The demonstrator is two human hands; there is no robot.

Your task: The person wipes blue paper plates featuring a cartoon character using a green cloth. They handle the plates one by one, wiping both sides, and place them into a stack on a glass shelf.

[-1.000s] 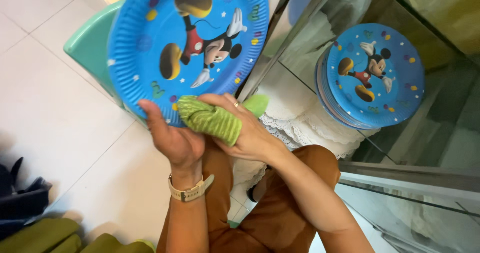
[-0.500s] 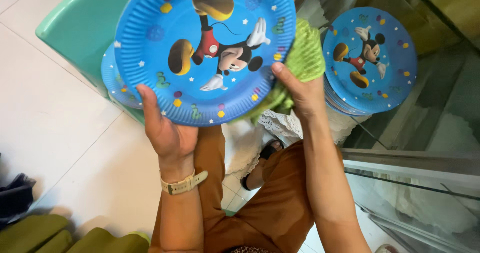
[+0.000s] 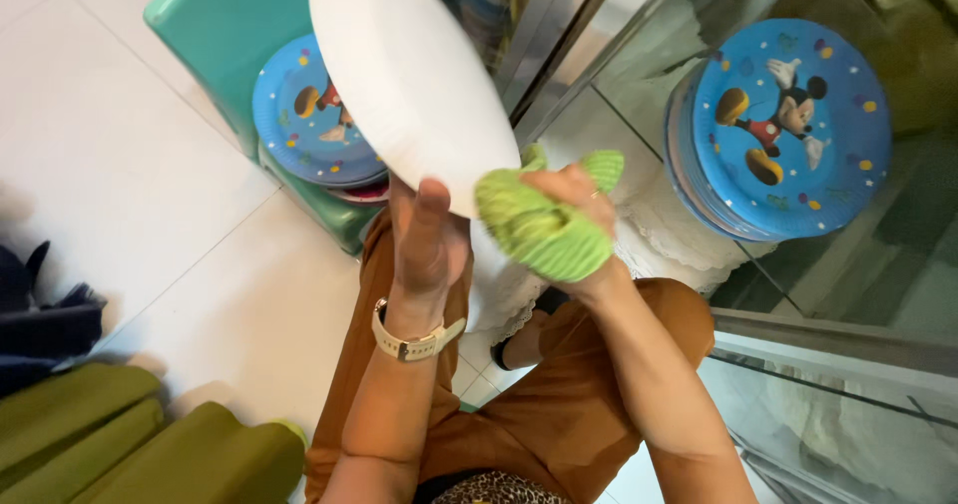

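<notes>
Above my lap, I see the left hand pinching the paper plate by its lower rim, white underside facing me. The right hand is clenched around a green cloth touching that rim.

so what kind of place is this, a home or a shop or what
Most likely a room in a home, though I can't be sure. The floor is pale tile, a glass-topped table with a lace mat holds a stack of blue cartoon paper plates, and more plates sit on a teal plastic stool.
</notes>
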